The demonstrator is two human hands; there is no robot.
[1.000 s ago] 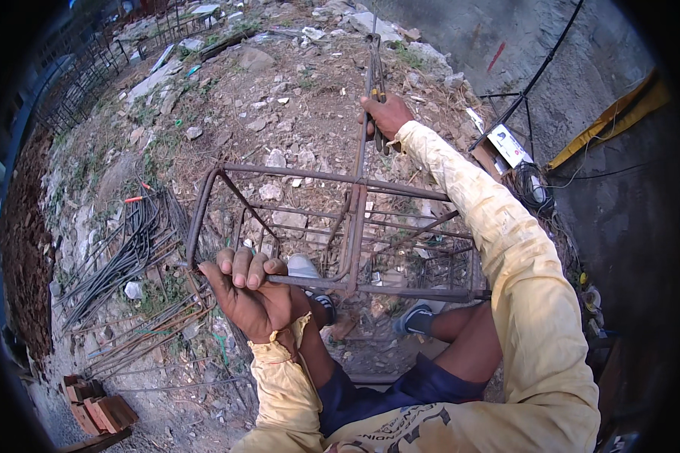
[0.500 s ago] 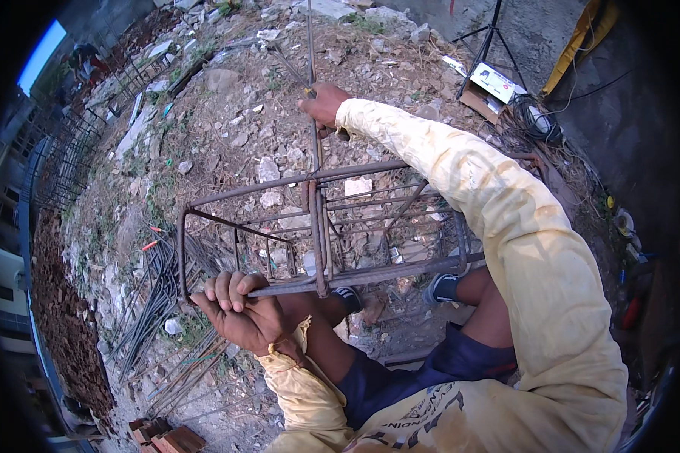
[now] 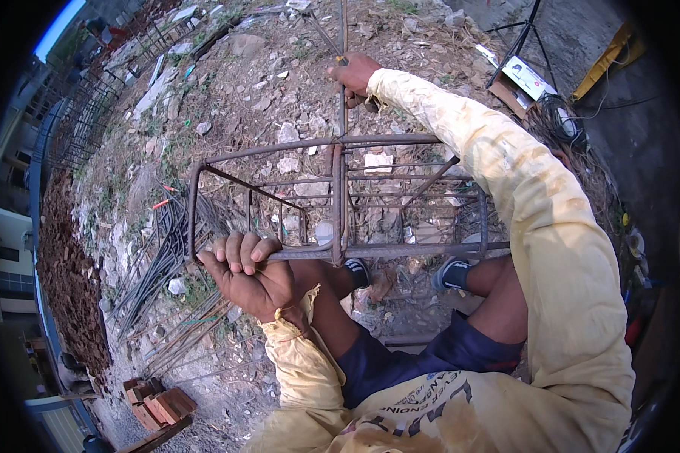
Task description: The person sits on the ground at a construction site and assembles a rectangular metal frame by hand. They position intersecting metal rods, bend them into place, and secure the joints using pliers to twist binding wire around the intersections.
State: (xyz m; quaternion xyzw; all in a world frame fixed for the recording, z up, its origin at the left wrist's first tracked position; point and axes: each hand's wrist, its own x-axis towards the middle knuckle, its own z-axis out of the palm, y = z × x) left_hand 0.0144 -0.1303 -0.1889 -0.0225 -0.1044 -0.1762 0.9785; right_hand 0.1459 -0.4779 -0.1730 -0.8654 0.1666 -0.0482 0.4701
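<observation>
A cage of rusty steel reinforcing bars (image 3: pixel 279 153) lies across the space in front of my knees, with square stirrups standing along it. My left hand (image 3: pixel 253 275) is wrapped round its near bar at the left corner, thumb underneath and fingers over the top. Stretched out beyond the cage, my right hand (image 3: pixel 355 75) is closed at a long thin steel bar (image 3: pixel 343 121) that runs away from me. A dark end and a small yellowish piece show beside these fingers, but what they belong to is too small to make out.
Rubble and stones cover the ground. Left of the cage lies a bundle of dark bars (image 3: pixel 162 260), with red bricks (image 3: pixel 159 406) nearer me. At far right are a tripod (image 3: pixel 527 38), a white box (image 3: pixel 527 78) and coiled cable (image 3: pixel 563 124).
The view has shifted, so the cage and both hands appear farther right and slightly higher. Both hands keep their places along the bars.
</observation>
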